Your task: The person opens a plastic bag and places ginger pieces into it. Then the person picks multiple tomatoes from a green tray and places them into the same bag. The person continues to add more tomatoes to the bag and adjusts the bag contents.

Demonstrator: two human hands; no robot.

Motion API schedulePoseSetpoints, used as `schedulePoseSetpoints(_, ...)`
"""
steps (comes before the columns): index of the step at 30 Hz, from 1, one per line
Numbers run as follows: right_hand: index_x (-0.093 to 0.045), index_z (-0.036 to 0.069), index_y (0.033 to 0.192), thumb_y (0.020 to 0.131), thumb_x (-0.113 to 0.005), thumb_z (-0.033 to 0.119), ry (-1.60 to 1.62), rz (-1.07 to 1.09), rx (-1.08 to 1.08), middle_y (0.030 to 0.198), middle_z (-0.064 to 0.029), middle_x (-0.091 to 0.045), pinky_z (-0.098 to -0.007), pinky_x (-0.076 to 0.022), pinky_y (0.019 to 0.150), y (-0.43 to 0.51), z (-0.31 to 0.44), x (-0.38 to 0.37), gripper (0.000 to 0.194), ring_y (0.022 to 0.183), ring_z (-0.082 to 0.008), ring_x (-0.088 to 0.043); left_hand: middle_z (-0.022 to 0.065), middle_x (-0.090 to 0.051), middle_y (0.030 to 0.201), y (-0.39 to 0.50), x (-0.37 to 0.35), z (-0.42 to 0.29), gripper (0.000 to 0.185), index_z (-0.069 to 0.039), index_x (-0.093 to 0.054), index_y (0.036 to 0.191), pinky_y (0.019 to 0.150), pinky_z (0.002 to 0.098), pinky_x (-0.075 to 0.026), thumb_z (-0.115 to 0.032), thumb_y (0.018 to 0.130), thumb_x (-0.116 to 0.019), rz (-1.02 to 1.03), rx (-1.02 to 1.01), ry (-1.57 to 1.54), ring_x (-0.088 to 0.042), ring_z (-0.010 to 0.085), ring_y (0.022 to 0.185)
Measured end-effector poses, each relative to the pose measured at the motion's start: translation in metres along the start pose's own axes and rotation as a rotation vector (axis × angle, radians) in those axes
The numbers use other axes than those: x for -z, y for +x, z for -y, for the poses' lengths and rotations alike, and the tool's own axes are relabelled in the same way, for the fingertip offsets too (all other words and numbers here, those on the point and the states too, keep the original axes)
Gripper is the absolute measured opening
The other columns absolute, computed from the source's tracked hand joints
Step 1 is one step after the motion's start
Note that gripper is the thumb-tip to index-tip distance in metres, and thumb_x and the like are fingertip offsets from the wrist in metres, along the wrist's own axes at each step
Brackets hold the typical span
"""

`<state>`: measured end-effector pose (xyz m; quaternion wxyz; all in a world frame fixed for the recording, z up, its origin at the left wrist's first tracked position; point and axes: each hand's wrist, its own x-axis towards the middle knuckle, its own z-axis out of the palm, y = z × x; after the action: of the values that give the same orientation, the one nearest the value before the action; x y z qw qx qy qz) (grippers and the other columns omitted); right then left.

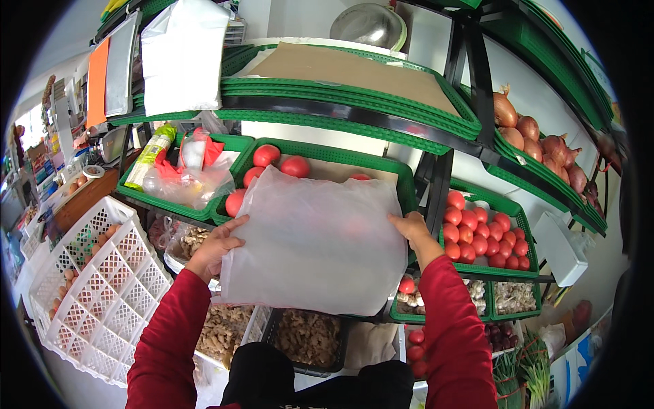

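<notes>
A translucent white plastic sheet or bag (317, 245) is stretched flat between my two hands. My left hand (219, 245) grips its left edge between thumb and fingers, and my right hand (414, 230) pinches its upper right side. It hangs over the front of a green plastic tray (332, 149) lined with brown paper. Several tomatoes (295, 166) lie at the back and left of that tray, while others show faintly or are hidden behind the sheet. Just left stands a green tray (239, 145) holding plastic bags and a green-and-white package (150, 158).
Stacked green trays (347, 94) sit on the black shelf above. At right are a tray of tomatoes (480, 237) and onions (541, 148). Ginger (306, 337) and garlic (513, 298) lie lower down. A white plastic crate (107, 301) with eggs stands at left.
</notes>
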<state>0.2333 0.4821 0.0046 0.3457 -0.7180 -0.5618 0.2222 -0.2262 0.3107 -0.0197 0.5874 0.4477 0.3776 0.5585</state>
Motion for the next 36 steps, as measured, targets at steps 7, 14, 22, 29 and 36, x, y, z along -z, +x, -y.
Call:
schedulePoseSetpoints(7,-0.069,-0.01,0.104,0.075,-0.082,0.012,0.216,0.061,0.044,0.094,-0.0191,-0.072,-0.0414,-0.0568,0.07,0.017,0.0,-0.021,0.039,0.08,-0.0276,-0.071,0.0149,-0.059,0.14,0.002,0.005,0.003,0.07,-0.004,-0.04,0.156,0.094,0.0342,-0.056,0.011,0.089,-0.053,0.003,-0.022,0.052,-0.069,0.0223,0.107)
schedulePoseSetpoints(14,-0.067,-0.009,0.103,0.073,-0.074,0.006,0.356,-0.1,0.322,0.089,-0.0166,-0.073,-0.0369,-0.0553,0.07,-0.022,0.017,-0.002,0.034,0.076,-0.0232,-0.07,0.0141,-0.048,0.154,-0.017,-0.006,-0.004,0.074,-0.005,-0.04,0.157,0.114,0.0377,-0.04,0.008,0.086,-0.058,0.009,-0.197,0.476,-0.051,0.0272,0.137)
schedulePoseSetpoints(22,-0.065,-0.008,0.121,0.084,-0.071,0.0,0.664,-0.073,0.263,0.101,-0.0117,-0.073,-0.0342,-0.0573,0.071,0.013,0.058,0.051,0.038,0.08,-0.02,-0.069,0.0152,-0.039,0.162,0.032,-0.009,-0.075,0.079,-0.008,-0.036,0.159,0.121,0.0396,-0.026,0.0,0.086,-0.065,0.075,-0.511,1.073,-0.025,0.0336,0.155)
schedulePoseSetpoints(29,-0.072,-0.002,0.117,0.076,-0.076,0.008,0.624,-0.377,0.401,0.083,-0.0057,-0.072,-0.0347,-0.0523,0.061,0.119,0.07,0.013,0.042,0.066,-0.017,-0.066,0.0298,-0.037,0.158,0.141,-0.005,-0.074,0.083,-0.007,-0.029,0.161,0.108,0.0383,-0.048,-0.003,0.088,-0.069,0.023,-0.566,1.378,-0.039,0.0406,0.146)
schedulePoseSetpoints(36,-0.074,0.003,0.117,0.075,-0.075,0.012,0.476,-0.399,0.301,0.098,-0.0132,-0.077,-0.0348,-0.0568,0.079,0.198,0.065,-0.03,0.043,0.088,-0.0231,-0.074,0.0271,-0.038,0.158,0.217,0.015,-0.065,0.084,-0.009,-0.031,0.16,0.118,0.041,-0.037,-0.008,0.087,-0.072,-0.054,-0.568,1.614,-0.04,0.0402,0.145)
